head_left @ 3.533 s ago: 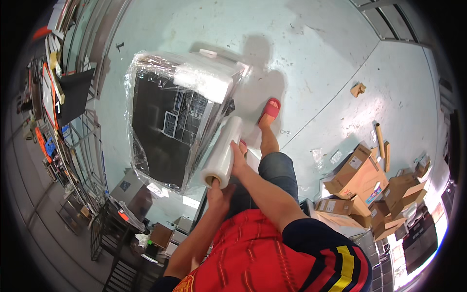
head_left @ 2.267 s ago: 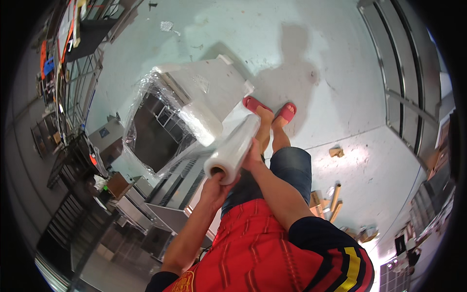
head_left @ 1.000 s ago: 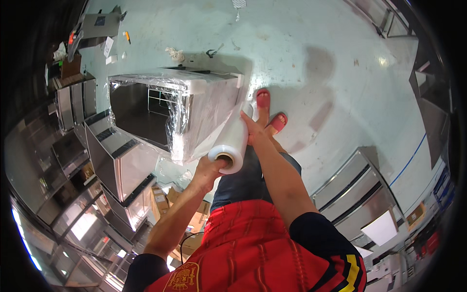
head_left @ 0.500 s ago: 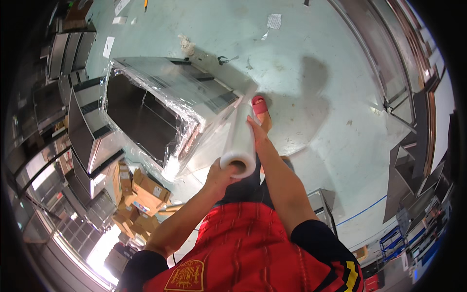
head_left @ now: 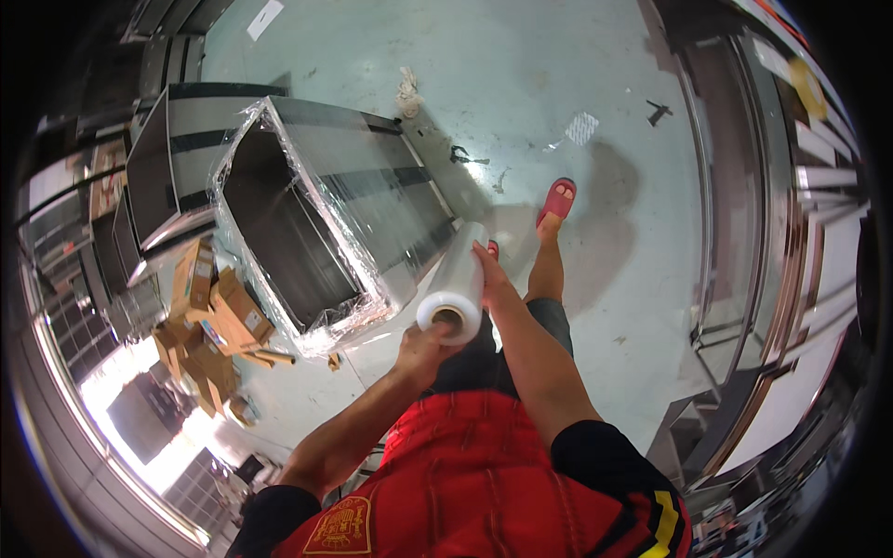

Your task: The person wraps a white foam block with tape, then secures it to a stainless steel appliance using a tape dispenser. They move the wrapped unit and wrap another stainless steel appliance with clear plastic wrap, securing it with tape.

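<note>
A thick roll of clear stretch film (head_left: 456, 279) is held in front of my body, its cardboard core facing me. My left hand (head_left: 429, 350) grips the near end, with fingers in the core. Along the roll's right side, my right hand (head_left: 490, 272) is closed round it nearer the far end. Just ahead and left stands a large grey metal cabinet (head_left: 358, 177) wrapped in clear film, its dark open side (head_left: 284, 223) facing left. Film bunches shinily along the cabinet's edges. Between the roll and the cabinet, I cannot make out clearly whether a film sheet runs.
Cardboard boxes (head_left: 233, 312) are piled left of the cabinet. Another grey metal cabinet (head_left: 191, 139) stands behind it. Scraps and a crumpled rag (head_left: 407, 93) lie on the pale green floor (head_left: 521, 56). Metal frames and panels (head_left: 744, 186) line the right side.
My view has turned and shifted, so the wrapped cabinet appears more upright. My right foot has stepped forward and right. Both hands keep hold of the film roll.
</note>
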{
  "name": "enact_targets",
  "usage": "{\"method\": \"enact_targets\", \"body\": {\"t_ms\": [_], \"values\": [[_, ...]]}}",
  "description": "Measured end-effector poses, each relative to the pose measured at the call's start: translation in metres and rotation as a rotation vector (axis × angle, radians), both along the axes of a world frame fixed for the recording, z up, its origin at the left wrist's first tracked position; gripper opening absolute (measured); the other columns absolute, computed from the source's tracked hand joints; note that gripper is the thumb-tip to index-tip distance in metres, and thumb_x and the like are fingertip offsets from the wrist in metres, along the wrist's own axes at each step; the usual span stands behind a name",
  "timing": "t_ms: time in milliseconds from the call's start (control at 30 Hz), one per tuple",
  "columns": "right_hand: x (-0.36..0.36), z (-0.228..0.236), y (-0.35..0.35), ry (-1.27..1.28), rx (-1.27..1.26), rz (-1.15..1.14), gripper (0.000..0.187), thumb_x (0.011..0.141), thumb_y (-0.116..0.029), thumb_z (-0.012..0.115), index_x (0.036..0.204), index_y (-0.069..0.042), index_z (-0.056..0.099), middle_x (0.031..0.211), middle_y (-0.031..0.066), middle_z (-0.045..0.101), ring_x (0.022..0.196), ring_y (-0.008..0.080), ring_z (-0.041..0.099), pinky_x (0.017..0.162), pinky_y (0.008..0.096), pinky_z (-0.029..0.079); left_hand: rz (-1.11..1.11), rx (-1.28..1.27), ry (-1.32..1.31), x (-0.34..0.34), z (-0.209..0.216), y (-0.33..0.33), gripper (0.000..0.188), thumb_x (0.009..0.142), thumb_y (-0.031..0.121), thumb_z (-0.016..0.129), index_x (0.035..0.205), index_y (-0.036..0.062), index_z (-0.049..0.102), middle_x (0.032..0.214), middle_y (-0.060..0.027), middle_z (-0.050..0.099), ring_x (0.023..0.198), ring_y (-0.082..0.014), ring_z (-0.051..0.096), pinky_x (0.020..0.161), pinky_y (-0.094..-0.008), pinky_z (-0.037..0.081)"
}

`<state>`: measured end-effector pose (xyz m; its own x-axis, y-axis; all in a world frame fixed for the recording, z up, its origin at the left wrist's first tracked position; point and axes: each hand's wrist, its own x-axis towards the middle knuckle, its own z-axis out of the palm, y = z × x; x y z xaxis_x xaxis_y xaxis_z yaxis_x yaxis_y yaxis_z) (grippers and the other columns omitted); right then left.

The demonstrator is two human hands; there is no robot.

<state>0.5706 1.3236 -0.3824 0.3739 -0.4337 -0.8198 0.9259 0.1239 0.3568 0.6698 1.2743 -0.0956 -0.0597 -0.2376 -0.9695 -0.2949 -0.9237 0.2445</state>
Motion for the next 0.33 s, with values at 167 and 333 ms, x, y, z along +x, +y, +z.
{"method": "enact_targets", "body": {"t_ms": [167, 333], "values": [[-0.005, 0.007, -0.031, 0.011, -0.042, -0.230, 0.066, 0.102, -0.060, 0.068, 0.148, -0.013, 0.059, 0.140, 0.0098, 0.066, 0.134, 0.0317, 0.059, 0.116, 0.0509, 0.048, 0.802, 0.041, -0.043, -0.074, -0.013, -0.006, 0.052, 0.104, 0.014, 0.067, 0.150, 0.0021, 0.046, 0.139, -0.0198, 0.059, 0.125, -0.0388, 0.065, 0.106, -0.0598, 0.060], [-0.115, 0.016, -0.089, -0.067, 0.011, 0.278, 0.080, 0.098, -0.076, 0.061, 0.151, -0.016, 0.057, 0.150, 0.0127, 0.059, 0.139, 0.0359, 0.056, 0.121, 0.0581, 0.043, 0.651, -0.068, -0.054, -0.102, -0.044, -0.063, 0.048, 0.102, 0.000, 0.061, 0.149, 0.0043, 0.051, 0.143, -0.0218, 0.059, 0.128, -0.0417, 0.065, 0.103, -0.0610, 0.061]]}}
